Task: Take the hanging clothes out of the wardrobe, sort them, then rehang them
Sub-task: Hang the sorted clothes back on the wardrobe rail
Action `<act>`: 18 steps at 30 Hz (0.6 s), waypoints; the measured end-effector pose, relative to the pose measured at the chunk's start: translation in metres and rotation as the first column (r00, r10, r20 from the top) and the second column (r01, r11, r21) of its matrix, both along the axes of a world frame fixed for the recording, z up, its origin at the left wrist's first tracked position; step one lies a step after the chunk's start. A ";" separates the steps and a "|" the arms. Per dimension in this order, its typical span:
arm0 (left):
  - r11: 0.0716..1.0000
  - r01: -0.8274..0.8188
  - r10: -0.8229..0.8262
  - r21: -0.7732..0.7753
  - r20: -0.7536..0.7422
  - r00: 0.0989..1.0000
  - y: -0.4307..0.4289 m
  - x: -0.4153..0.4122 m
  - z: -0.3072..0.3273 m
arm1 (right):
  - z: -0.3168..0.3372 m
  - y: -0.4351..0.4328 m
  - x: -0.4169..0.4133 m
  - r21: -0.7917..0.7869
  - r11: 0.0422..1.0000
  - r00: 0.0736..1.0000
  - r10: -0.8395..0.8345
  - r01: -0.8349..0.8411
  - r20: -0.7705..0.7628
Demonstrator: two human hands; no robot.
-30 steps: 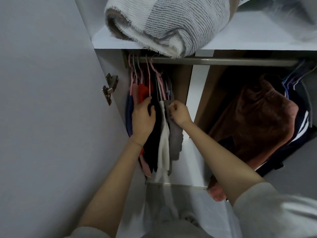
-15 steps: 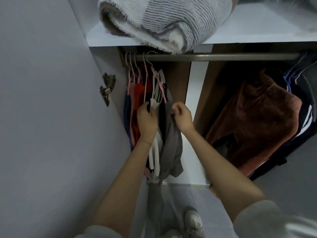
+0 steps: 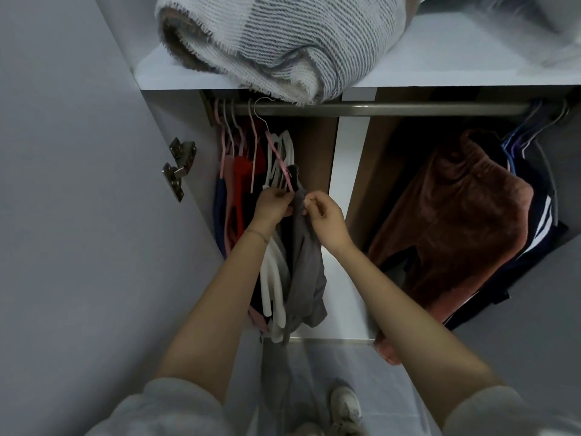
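1. Head view: at the far left, a metal hinge [image 3: 177,168] is seen on the open wardrobe door [image 3: 78,215].
2. A folded knit blanket [image 3: 283,42] is laid on the shelf [image 3: 440,64] above the rail [image 3: 393,108].
3. A row of pink hangers [image 3: 224,136] is hung at the rail's left end, carrying a red garment [image 3: 240,184] and a blue garment [image 3: 217,209].
4. The left hand [image 3: 272,206] is curled round the lower end of a tilted pink hanger [image 3: 278,155], whose hook is at the rail.
5. A grey garment [image 3: 306,272] is draped over that hanger and hangs between both hands, just beside a white garment [image 3: 273,278].
6. The grey garment's top is pinched by the right hand [image 3: 325,215].
7. A brown fleece garment [image 3: 456,221] and navy striped clothes [image 3: 547,215] are hung at the right.
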State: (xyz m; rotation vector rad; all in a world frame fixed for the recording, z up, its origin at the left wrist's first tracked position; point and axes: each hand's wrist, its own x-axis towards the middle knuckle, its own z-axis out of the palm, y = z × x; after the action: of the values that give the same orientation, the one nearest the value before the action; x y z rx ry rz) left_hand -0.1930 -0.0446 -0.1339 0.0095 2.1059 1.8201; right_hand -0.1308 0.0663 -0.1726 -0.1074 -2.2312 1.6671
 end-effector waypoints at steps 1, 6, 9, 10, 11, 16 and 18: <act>1.000 0.010 -0.010 0.010 0.011 1.000 0.002 -0.001 0.000 | -0.002 0.002 0.000 -0.013 1.000 1.000 0.008 -0.008 0.013; 1.000 -0.029 0.029 0.002 0.088 0.996 0.011 -0.014 -0.005 | -0.008 0.006 0.000 -0.045 0.999 0.999 -0.001 0.003 0.037; 1.000 -0.018 0.020 -0.016 0.162 0.987 0.016 -0.020 -0.007 | -0.011 0.009 -0.001 -0.056 0.998 0.999 0.011 -0.009 0.043; 0.999 -0.013 0.018 -0.031 0.172 0.985 0.018 -0.022 -0.008 | -0.011 0.010 -0.001 -0.056 0.998 0.999 0.014 -0.012 0.041; 0.999 -0.016 0.022 -0.034 0.178 0.984 0.020 -0.024 -0.010 | -0.011 0.011 -0.001 -0.052 0.999 0.999 0.007 -0.005 0.037; 0.999 -0.040 0.033 0.033 0.199 0.979 0.027 -0.023 -0.012 | -0.010 0.015 -0.005 0.078 0.995 0.990 -0.075 0.066 0.117; 0.997 -0.054 0.044 0.054 0.167 0.985 0.025 -0.020 -0.014 | -0.010 0.019 -0.007 0.153 0.988 0.975 -0.067 0.035 0.213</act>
State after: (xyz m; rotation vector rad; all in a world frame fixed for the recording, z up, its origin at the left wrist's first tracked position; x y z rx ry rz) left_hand -0.2127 -0.0197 -0.1481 -0.1750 1.9538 1.8419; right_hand -0.1374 0.0858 -0.1829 -0.3214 -2.4827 1.5196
